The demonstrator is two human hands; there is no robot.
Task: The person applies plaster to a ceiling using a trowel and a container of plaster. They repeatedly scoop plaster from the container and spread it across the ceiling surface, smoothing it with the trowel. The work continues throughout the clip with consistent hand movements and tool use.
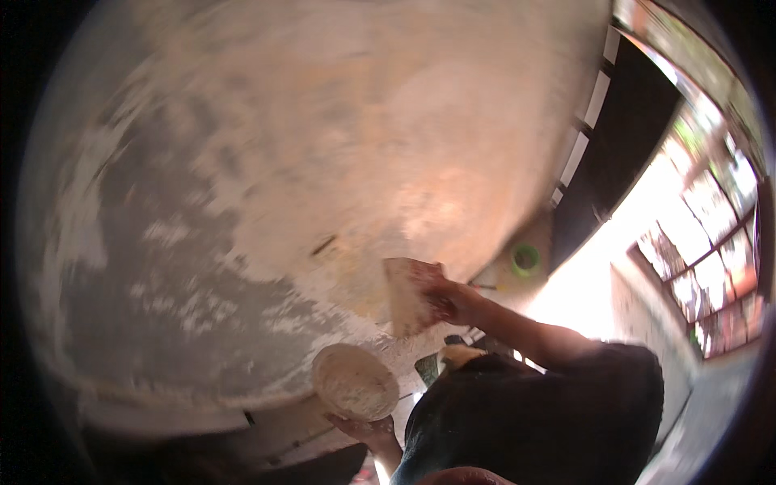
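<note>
My right hand (440,295) is closed on a pale, flat, four-sided scraper (402,299). The scraper's broad face is smeared, and its far edge lies at or close to a large wall (323,121); I cannot tell whether they touch. Cream plaster coats the wall in patches, with bare grey showing at the left. Lower down, my left hand (368,428) supports a round, shallow bowl (356,381) from below and its near side. Pale residue covers the inside of the bowl. Some fingers of the left hand are hidden behind it.
A short dark slot or stick-like mark (324,245) shows on the wall. Right of my right hand sits a round green container (525,259). Bright paned windows (703,250) stand at the far right, beside a dark band (618,137). A ledge (186,416) runs below the wall.
</note>
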